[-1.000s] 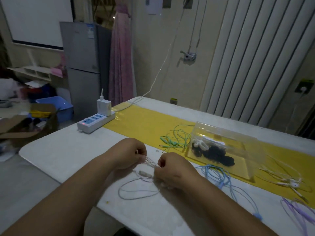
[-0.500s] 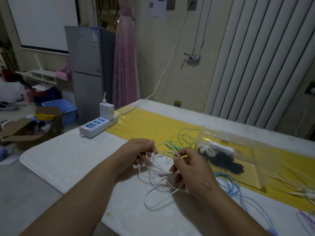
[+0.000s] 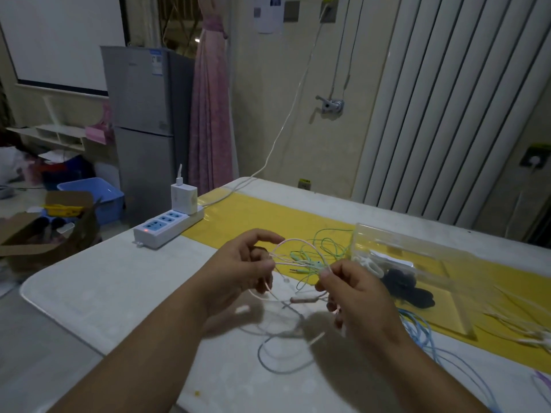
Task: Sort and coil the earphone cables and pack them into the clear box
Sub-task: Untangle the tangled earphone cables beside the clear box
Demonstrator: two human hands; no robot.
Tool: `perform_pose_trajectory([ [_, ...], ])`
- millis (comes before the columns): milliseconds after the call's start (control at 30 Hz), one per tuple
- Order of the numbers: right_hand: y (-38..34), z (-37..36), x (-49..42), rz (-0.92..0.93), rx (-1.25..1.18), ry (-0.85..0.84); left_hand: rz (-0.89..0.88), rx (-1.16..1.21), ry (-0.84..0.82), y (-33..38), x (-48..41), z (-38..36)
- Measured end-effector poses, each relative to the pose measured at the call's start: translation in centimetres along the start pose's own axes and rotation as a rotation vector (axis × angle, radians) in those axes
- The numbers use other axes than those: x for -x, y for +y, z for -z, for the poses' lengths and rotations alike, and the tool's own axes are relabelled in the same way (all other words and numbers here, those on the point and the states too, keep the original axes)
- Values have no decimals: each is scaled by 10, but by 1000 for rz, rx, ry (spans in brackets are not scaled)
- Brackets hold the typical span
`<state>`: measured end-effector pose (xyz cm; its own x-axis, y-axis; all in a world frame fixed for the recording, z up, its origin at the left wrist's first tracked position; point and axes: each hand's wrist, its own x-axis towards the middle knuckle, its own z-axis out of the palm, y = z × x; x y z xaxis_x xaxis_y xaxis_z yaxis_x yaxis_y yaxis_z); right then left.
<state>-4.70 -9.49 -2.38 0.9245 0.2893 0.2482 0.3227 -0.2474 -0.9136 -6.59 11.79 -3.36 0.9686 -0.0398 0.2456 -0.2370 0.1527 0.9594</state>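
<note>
A pale pink earphone cable (image 3: 293, 241) arcs between my two hands above the white table (image 3: 98, 281). My left hand (image 3: 241, 266) holds one end of it with curled fingers. My right hand (image 3: 354, 290) pinches the cable between thumb and forefinger, and the inline remote (image 3: 304, 299) hangs just left of it. Loose loops trail down to the tabletop. A green earphone cable (image 3: 325, 248) lies tangled behind my hands. The clear box (image 3: 417, 251) stands to the right on the yellow strip and holds a white coil (image 3: 369, 263) and a black coil (image 3: 408, 290).
A blue cable (image 3: 423, 338) lies by my right forearm, a white earphone cable (image 3: 524, 329) at the right edge and a purple one (image 3: 541, 380) at the lower right. A white power strip (image 3: 167, 226) with a charger sits at the table's far left edge.
Both hands have lifted off the table and moved apart, drawing the pale cable up into an open arc. The view has shifted a little closer to the box.
</note>
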Motion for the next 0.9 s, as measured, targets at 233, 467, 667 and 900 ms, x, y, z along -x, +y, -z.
perform_pose_trajectory([
  [233,-3,4,-1,148,-67,156,31,152,-59,1,0,6],
  [467,-2,9,-4,158,-110,199,1,146,-80,1,0,7],
  [667,-4,11,-5,142,-195,180,-10,81,1,6,1,7],
  [900,-12,12,2,87,270,-12,-20,209,252,8,-2,6],
])
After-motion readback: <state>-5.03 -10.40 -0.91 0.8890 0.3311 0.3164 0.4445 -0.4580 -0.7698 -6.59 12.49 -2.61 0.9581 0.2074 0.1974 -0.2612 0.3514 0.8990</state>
